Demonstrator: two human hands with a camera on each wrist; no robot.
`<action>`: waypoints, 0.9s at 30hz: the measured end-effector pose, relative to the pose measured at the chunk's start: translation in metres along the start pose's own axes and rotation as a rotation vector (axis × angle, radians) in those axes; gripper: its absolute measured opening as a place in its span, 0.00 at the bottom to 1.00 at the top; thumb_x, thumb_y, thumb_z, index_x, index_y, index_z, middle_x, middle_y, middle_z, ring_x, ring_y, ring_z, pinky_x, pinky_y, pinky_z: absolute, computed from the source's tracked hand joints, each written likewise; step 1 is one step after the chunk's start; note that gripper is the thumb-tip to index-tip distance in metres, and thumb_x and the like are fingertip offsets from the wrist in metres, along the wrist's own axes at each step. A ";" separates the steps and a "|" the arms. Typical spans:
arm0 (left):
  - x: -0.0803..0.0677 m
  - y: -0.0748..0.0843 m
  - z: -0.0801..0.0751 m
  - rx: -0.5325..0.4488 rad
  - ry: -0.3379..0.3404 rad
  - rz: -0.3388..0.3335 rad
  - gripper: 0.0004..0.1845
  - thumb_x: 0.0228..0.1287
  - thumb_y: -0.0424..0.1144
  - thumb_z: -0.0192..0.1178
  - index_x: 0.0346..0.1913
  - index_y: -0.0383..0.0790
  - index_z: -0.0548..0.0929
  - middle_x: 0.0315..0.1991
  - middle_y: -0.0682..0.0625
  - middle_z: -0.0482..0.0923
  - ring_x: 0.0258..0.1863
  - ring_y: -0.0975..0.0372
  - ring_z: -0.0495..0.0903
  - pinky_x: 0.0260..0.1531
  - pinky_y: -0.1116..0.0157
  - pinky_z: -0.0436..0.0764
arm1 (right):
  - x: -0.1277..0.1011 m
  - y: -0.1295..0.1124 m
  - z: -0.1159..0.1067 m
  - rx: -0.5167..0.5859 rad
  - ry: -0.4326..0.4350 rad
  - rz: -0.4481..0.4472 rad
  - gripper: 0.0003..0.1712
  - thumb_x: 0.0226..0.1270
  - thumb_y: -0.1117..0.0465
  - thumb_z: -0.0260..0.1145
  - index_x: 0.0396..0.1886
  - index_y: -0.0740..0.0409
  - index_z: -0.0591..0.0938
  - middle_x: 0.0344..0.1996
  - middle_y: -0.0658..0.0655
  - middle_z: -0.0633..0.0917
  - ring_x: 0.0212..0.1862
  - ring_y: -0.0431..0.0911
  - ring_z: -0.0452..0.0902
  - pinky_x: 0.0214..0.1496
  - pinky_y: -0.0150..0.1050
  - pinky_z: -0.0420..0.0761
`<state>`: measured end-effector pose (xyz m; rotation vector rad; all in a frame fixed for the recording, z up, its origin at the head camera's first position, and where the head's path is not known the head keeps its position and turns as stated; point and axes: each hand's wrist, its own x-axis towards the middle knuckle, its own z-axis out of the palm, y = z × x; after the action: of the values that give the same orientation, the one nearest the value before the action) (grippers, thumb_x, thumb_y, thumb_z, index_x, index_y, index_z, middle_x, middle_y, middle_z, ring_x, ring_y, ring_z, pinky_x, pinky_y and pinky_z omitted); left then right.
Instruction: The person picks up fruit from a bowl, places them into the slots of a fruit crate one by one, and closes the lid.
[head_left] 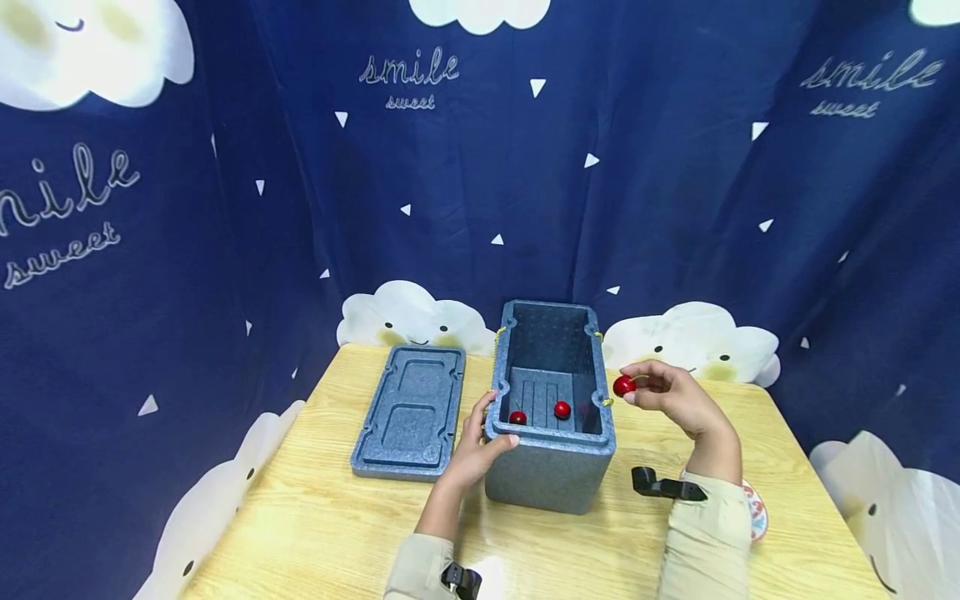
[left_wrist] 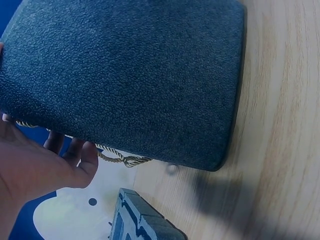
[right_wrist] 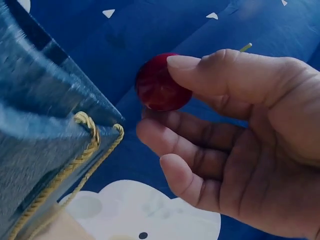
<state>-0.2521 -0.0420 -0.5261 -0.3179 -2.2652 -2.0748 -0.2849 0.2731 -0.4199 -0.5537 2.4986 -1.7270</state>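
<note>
A deep blue-grey foam box (head_left: pixel 551 475) stands uncovered on the table, with yellow cord at its sides. Two red cherries lie on its floor: one cherry (head_left: pixel 562 409) near the middle, another cherry (head_left: pixel 517 417) close to the near left corner. My left hand (head_left: pixel 474 446) holds the box at that corner, thumb over the front rim and fingers along the left side. Just outside the right rim, my right hand (head_left: pixel 671 395) pinches a cherry (right_wrist: pixel 162 82) between thumb and fingertips. Its thin green stem (right_wrist: pixel 246 47) sticks out behind the thumb.
Left of the box lies a matching lid (head_left: pixel 408 417), flat on the wooden table (head_left: pixel 300 500). A patterned round plate (head_left: pixel 757 512) shows partly from behind the right sleeve. A dark blue curtain (head_left: pixel 480 167) with white clouds hangs behind the table.
</note>
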 end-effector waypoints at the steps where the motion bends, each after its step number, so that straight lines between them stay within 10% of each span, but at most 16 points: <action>1: 0.000 -0.001 0.000 -0.002 0.000 -0.010 0.42 0.48 0.42 0.66 0.68 0.58 0.59 0.57 0.37 0.59 0.51 0.51 0.68 0.48 0.54 0.68 | 0.002 0.000 0.000 0.005 -0.013 0.001 0.22 0.56 0.70 0.67 0.50 0.73 0.74 0.37 0.65 0.81 0.37 0.44 0.77 0.39 0.35 0.77; 13: 0.001 -0.001 -0.002 -0.017 -0.017 -0.005 0.42 0.50 0.41 0.66 0.69 0.56 0.60 0.57 0.38 0.59 0.55 0.50 0.62 0.52 0.51 0.63 | 0.034 -0.009 0.000 0.136 -0.251 -0.026 0.20 0.54 0.80 0.58 0.49 0.81 0.71 0.36 0.60 0.81 0.37 0.47 0.79 0.42 0.38 0.78; 27: 0.000 0.001 -0.004 -0.022 -0.024 -0.021 0.42 0.49 0.42 0.66 0.69 0.58 0.59 0.58 0.39 0.59 0.56 0.51 0.62 0.53 0.51 0.61 | 0.079 -0.020 0.018 0.025 -0.457 0.078 0.25 0.52 0.73 0.66 0.51 0.77 0.72 0.36 0.60 0.82 0.37 0.46 0.77 0.40 0.38 0.77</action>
<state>-0.2523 -0.0459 -0.5247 -0.3229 -2.2711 -2.1186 -0.3488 0.2255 -0.3960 -0.7395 2.1457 -1.4077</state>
